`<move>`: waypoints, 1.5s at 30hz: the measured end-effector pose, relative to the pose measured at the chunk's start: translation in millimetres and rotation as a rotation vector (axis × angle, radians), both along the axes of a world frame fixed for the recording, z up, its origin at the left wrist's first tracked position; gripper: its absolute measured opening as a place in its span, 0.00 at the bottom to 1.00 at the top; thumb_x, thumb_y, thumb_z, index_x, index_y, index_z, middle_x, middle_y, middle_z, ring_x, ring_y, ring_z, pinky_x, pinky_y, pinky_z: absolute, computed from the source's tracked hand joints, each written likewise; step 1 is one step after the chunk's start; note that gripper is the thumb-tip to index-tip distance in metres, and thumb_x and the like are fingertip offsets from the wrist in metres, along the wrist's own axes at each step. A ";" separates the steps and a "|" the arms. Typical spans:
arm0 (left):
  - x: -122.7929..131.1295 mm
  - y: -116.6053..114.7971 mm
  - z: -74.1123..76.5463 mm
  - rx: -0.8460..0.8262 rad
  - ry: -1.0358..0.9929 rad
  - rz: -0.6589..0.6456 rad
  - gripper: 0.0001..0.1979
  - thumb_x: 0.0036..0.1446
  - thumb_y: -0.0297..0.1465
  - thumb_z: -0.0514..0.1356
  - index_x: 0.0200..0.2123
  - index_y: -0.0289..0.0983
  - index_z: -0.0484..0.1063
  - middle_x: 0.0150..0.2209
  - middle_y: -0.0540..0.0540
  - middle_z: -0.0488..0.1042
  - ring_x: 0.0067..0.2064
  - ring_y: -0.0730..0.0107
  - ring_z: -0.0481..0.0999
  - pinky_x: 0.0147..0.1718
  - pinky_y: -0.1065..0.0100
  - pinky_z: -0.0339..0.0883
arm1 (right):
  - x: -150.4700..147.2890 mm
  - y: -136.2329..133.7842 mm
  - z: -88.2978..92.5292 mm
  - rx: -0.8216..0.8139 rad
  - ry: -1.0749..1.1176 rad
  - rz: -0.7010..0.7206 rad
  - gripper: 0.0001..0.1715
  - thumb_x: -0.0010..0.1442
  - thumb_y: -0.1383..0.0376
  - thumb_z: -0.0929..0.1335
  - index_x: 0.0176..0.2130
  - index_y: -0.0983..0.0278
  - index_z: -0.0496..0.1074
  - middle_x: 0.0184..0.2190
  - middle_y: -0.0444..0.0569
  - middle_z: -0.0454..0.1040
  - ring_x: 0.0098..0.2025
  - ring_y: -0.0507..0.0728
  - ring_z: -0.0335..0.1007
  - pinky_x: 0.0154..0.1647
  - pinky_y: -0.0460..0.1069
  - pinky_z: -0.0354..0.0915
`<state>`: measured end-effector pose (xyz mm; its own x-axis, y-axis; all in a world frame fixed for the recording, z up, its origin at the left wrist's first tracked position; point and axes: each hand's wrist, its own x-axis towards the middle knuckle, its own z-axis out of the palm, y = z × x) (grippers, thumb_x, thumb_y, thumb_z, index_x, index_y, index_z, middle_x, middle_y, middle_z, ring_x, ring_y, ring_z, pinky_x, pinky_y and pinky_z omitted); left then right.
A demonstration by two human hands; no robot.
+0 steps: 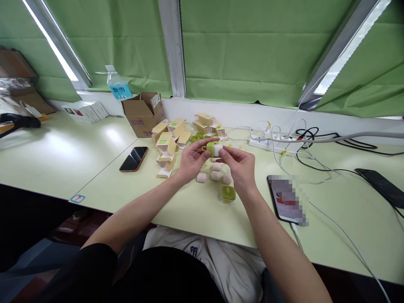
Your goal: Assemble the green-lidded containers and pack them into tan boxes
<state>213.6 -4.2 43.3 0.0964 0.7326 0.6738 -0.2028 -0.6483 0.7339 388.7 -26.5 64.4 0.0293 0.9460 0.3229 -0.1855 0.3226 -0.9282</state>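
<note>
**Cap (210,149) meets piece (217,150) above the table (183,210)**

The left hand (192,160) grasps the green cap between thumb and fingers. The right hand (241,168) pinches the white piece, which touches the cap; whether it goes inside, I cannot tell. Below them several pink rolls (201,178) lie, and nearer to the front edge stands a jar (227,194). Opened boxes (166,145) are on the left.
</note>
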 end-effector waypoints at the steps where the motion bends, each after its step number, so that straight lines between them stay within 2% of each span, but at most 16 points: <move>1: 0.1 -0.4 0.5 0.005 0.000 -0.006 0.25 0.67 0.50 0.73 0.60 0.43 0.84 0.62 0.36 0.85 0.62 0.50 0.86 0.58 0.55 0.82 | 0.1 -0.3 0.6 -0.003 0.016 -0.001 0.34 0.48 0.40 0.85 0.44 0.60 0.90 0.41 0.50 0.91 0.40 0.63 0.87 0.48 0.62 0.86; 6: 0.1 -4.0 2.0 0.030 0.014 -0.026 0.24 0.68 0.48 0.73 0.60 0.43 0.84 0.64 0.36 0.84 0.61 0.51 0.87 0.57 0.56 0.83 | 0.2 -1.6 3.5 -0.022 0.063 0.009 0.31 0.45 0.43 0.87 0.40 0.61 0.90 0.39 0.49 0.90 0.41 0.64 0.88 0.52 0.64 0.87; 11: -0.3 -4.1 0.0 0.031 0.025 -0.015 0.24 0.67 0.48 0.73 0.60 0.42 0.84 0.64 0.35 0.84 0.60 0.52 0.87 0.54 0.58 0.84 | 2.3 0.0 3.1 -0.047 0.057 0.001 0.33 0.42 0.43 0.88 0.39 0.62 0.89 0.36 0.49 0.89 0.40 0.65 0.88 0.51 0.64 0.87; 16: -1.1 -1.9 -0.5 0.019 0.028 -0.004 0.26 0.64 0.49 0.76 0.59 0.42 0.85 0.62 0.36 0.85 0.60 0.51 0.87 0.55 0.57 0.84 | 4.5 1.4 2.1 -0.003 -0.030 0.021 0.34 0.49 0.41 0.85 0.43 0.62 0.86 0.40 0.51 0.88 0.43 0.64 0.87 0.51 0.62 0.86; 19: -1.1 -2.5 0.7 0.012 0.039 0.014 0.26 0.63 0.48 0.76 0.59 0.43 0.85 0.62 0.37 0.85 0.60 0.52 0.87 0.56 0.57 0.83 | 3.4 1.4 2.5 0.012 -0.050 0.050 0.34 0.50 0.40 0.85 0.44 0.61 0.84 0.42 0.51 0.87 0.46 0.63 0.85 0.50 0.60 0.86; 24: 0.2 -3.3 1.1 0.024 0.056 0.050 0.24 0.64 0.47 0.76 0.59 0.43 0.85 0.61 0.38 0.85 0.61 0.52 0.86 0.59 0.55 0.81 | -0.4 1.9 3.8 0.033 -0.067 0.041 0.35 0.48 0.40 0.85 0.42 0.61 0.83 0.39 0.50 0.85 0.43 0.62 0.83 0.45 0.59 0.86; 30: 1.0 -1.8 -0.1 0.016 0.085 0.091 0.23 0.64 0.46 0.76 0.58 0.43 0.86 0.60 0.39 0.86 0.58 0.55 0.86 0.56 0.58 0.81 | 0.9 1.4 5.9 0.023 -0.127 0.015 0.35 0.50 0.38 0.84 0.40 0.61 0.82 0.38 0.51 0.84 0.43 0.63 0.82 0.43 0.59 0.86; 34: -0.5 0.1 -0.2 0.004 0.086 0.065 0.24 0.64 0.47 0.76 0.58 0.42 0.86 0.60 0.39 0.86 0.57 0.55 0.87 0.55 0.59 0.81 | 3.0 2.3 5.5 0.036 -0.181 0.002 0.33 0.53 0.38 0.83 0.40 0.62 0.82 0.38 0.51 0.83 0.42 0.62 0.82 0.43 0.59 0.85; 42: -2.6 1.1 0.3 -0.077 0.086 0.012 0.26 0.64 0.49 0.75 0.58 0.40 0.84 0.59 0.37 0.87 0.54 0.56 0.89 0.53 0.58 0.83 | 4.7 8.2 4.6 -0.023 -0.143 0.052 0.38 0.45 0.36 0.85 0.39 0.62 0.83 0.37 0.50 0.85 0.41 0.61 0.83 0.44 0.58 0.84; 45: -2.8 3.4 -0.8 -0.099 0.064 0.016 0.26 0.64 0.49 0.76 0.58 0.40 0.84 0.58 0.37 0.87 0.52 0.58 0.88 0.53 0.59 0.83 | 10.9 11.4 6.6 -0.030 -0.137 0.073 0.39 0.45 0.38 0.86 0.43 0.62 0.84 0.39 0.50 0.86 0.41 0.61 0.83 0.44 0.57 0.83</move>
